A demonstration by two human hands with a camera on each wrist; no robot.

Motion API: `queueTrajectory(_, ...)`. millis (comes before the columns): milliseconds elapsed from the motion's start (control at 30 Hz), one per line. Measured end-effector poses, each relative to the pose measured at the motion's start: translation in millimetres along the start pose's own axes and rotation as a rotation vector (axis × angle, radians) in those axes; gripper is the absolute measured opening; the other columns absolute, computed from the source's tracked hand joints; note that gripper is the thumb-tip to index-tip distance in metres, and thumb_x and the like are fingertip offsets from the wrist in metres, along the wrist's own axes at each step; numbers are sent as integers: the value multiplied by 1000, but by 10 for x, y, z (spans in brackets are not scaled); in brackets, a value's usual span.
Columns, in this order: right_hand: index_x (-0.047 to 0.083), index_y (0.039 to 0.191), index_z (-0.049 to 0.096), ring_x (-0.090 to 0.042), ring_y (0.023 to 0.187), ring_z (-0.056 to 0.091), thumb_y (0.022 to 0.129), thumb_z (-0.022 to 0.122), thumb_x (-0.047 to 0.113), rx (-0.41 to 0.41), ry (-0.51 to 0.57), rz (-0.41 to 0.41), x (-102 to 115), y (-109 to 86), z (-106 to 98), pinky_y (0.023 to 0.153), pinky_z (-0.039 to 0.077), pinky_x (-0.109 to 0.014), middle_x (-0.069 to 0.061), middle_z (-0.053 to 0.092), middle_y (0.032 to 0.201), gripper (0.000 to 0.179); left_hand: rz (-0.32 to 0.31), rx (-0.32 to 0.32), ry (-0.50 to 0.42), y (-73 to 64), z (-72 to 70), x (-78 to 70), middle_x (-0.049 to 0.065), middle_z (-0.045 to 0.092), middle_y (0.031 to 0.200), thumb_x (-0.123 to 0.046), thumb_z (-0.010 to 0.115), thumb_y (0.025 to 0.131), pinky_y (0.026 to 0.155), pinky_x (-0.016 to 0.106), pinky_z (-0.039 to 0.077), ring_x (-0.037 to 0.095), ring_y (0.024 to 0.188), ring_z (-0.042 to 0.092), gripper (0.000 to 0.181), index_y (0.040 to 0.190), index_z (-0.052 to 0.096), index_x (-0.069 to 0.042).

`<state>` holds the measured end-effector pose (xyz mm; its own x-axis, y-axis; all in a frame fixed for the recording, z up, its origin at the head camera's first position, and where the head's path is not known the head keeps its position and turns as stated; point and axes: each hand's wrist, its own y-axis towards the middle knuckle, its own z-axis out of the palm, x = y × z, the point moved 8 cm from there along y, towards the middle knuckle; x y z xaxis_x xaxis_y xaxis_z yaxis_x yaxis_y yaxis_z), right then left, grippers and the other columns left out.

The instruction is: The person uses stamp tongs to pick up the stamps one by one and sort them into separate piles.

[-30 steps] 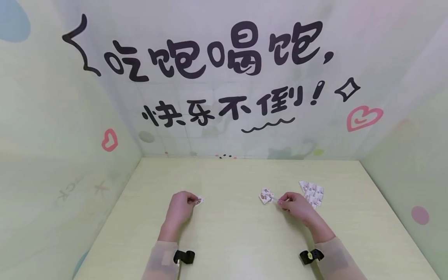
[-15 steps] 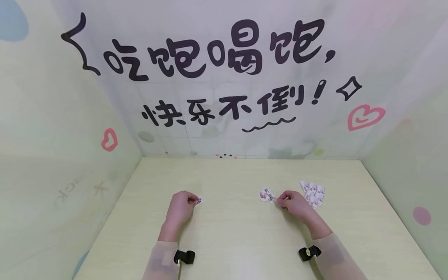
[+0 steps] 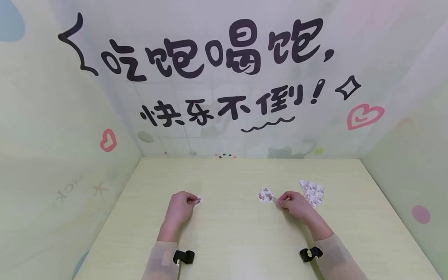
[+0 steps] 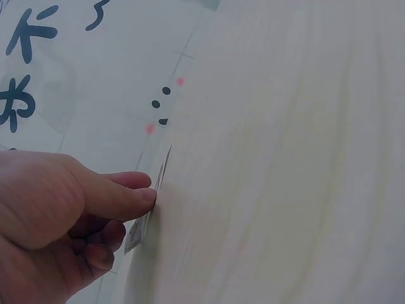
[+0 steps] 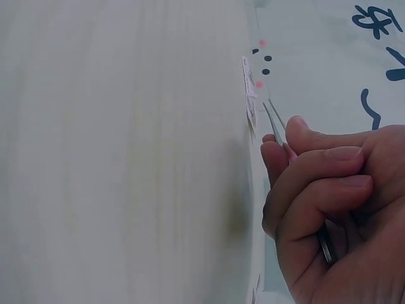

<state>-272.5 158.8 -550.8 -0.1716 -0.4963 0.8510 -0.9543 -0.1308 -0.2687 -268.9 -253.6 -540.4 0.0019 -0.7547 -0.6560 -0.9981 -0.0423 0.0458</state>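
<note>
Sticker (image 3: pixel 265 195), thin, light and floppy, sits at the tips of tweezers (image 5: pixel 273 122) clenched in the right hand (image 3: pixel 293 203), best taken by an edge; left hand (image 3: pixel 179 207) pinches a smaller sticker (image 3: pixel 200 200).

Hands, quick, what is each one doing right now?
Left hand: pinches a small printed paper sticker.
Right hand: grips thin metal tweezers, whose tips reach a small patterned paper square.
</note>
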Motion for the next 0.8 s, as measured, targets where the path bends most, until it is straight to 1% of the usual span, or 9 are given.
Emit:
queueTrajectory(200,3,103,70,-18,75,52,103,69,17,13,-3,-13,24,1,30,67,45,-31,-5,59,84,14,5,-12,-8,5,-17,3,10,78,98,4,77,93,87,48,60,32,98,73,10,98,82,-3)
queueTrajectory(333,3,105,72,-17,70,49,103,72,19,22,19,-25,55,-12,69,64,42,-31,-5,57,80,16,6,-16,-11,-1,-23,-1,11,78,98,4,77,93,87,48,61,33,97,74,9,98,82,-2)
queueTrajectory(433,2,106,72,-17,66,47,103,72,19,8,30,-22,64,-17,79,61,41,-30,-5,56,77,18,3,-13,-14,-9,-19,-4,11,78,98,3,77,94,87,48,61,33,97,74,9,98,82,-3)
queueTrajectory(533,1,108,73,-16,66,47,104,71,20,-6,32,-15,82,-23,99,61,41,-30,-5,57,79,19,-1,-9,-19,-12,-16,-4,10,78,97,4,77,93,87,48,61,32,97,74,9,98,82,-2)
queueTrajectory(667,1,109,73,-15,65,49,104,71,20,7,33,-35,155,-19,196,61,42,-29,-5,59,79,21,-9,-9,-26,-11,-24,1,11,78,97,5,78,93,86,47,61,32,96,74,9,97,82,-1)
queueTrajectory(800,3,106,73,-14,63,50,101,74,21,53,15,-86,253,10,368,60,42,-28,-3,58,74,19,-19,-5,-34,-5,-23,9,13,78,99,4,78,93,85,46,61,32,96,74,7,97,82,-1)
